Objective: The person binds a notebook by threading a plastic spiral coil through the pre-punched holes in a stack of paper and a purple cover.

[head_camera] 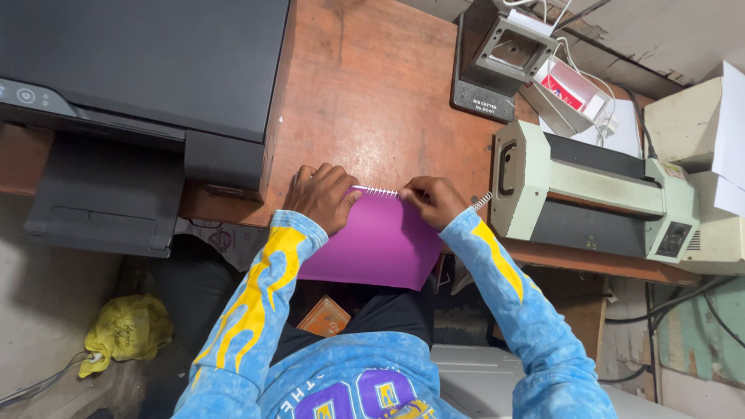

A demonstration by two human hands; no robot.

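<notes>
A purple-covered booklet (380,244) lies at the near edge of the wooden table (372,93), hanging partly over it. A white spiral binding coil (379,191) runs along its far edge and sticks out to the right past my right hand. My left hand (320,197) is closed on the booklet's far left corner at the coil's end. My right hand (431,200) pinches the coil at the booklet's far right corner. Both sleeves are light blue with yellow flames.
A black printer (140,85) fills the table's left. A cream laminating machine (590,194) sits right of my hands, with a small grey cutter (497,62), cables and boxes behind it. A yellow bag (128,330) lies on the floor at left.
</notes>
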